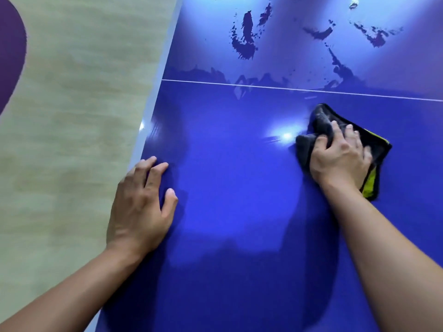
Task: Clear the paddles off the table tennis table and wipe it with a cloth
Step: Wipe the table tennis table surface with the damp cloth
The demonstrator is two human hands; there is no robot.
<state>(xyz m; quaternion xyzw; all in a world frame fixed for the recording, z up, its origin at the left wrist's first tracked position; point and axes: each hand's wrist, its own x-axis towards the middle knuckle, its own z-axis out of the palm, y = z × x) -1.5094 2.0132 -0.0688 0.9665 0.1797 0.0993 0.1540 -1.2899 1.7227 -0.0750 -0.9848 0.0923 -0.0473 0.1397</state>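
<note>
Blue table, near side | gripping bunched cloth in right hand, just below white line | resting left hand flat, holding nothing, by the edge | seeing no paddles | risking skipping dark smears past the line, or slipping while leaning.

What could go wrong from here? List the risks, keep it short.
1. The cloth is bunched under the right hand, so little of it may meet the table tennis table, leaving streaks.
2. The dark smears beyond the white line lie far off; reaching them may make the left hand at the edge slip.
</note>
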